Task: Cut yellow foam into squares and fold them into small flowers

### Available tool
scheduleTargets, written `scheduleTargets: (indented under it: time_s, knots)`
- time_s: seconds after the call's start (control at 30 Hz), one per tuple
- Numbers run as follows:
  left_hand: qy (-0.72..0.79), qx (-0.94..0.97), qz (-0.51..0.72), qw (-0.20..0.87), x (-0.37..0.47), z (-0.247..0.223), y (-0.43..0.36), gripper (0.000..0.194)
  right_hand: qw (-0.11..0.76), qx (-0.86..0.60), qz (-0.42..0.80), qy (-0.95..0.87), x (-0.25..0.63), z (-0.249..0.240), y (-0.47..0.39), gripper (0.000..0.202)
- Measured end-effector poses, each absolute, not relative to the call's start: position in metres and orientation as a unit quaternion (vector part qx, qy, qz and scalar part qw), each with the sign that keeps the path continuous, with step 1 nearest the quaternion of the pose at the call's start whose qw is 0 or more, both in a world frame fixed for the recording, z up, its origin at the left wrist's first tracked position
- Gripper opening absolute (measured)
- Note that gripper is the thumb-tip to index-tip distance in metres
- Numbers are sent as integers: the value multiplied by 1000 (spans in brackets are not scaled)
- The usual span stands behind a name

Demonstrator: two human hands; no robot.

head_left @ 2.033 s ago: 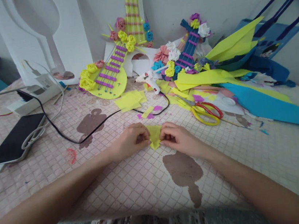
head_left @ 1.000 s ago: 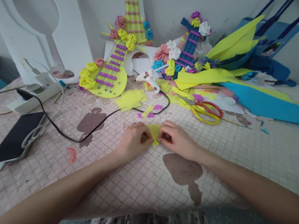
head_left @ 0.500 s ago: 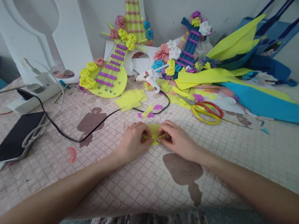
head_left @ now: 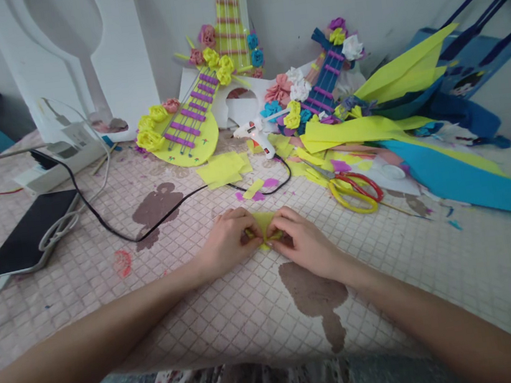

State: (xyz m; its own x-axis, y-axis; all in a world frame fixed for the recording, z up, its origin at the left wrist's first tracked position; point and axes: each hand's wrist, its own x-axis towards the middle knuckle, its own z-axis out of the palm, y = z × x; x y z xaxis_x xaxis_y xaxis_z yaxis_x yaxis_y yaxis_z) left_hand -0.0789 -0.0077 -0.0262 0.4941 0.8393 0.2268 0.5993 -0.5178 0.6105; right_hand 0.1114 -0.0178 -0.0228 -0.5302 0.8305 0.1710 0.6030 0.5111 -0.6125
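Note:
A small piece of yellow crepe paper [head_left: 264, 220] lies between my two hands at the middle of the table. My left hand [head_left: 233, 235] pinches its left side, thumb against the curled fingers. On the other side my right hand [head_left: 296, 233] pinches the paper too, and the fingertips of both hands nearly meet at its lower edge, where it looks gathered. My fingers hide part of it. Beyond the hands lie cut yellow paper squares [head_left: 223, 169] and a narrow yellow strip [head_left: 254, 188] among purple scraps.
A white glue gun [head_left: 255, 138] with a black cord [head_left: 115, 235] rests behind the squares. Red-and-yellow scissors [head_left: 354, 194] lie to the right, near blue paper [head_left: 470, 179]. Flower-trimmed paper guitars [head_left: 190, 128] stand at the back. A tablet [head_left: 30, 234] and power strip [head_left: 52, 171] are left.
My right fingertips have moved slightly left, closer to the left ones, and the yellow paper's lower edge is drawn together more. Everything else stays put apart from a slight camera shift.

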Motion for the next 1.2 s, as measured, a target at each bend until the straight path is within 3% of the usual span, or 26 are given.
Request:
scheduleTargets:
  time_s: [0.47,0.67,0.83,1.2]
  knots:
    - [425,837,244,243,-82,-23,-7,3,211,-423,270,-839,114,-22,-18,16]
    - [404,840,244,268,-88,-22,-4,25,226,-421,299,-826,118,-21,-17,33]
    - [347,855,218,318,-97,-21,0,3,181,-355,364,-842,128,-13,-11,11]
    - [308,850,204,376,-106,-19,8,6,173,-337,384,-842,133,-10,-6,7]
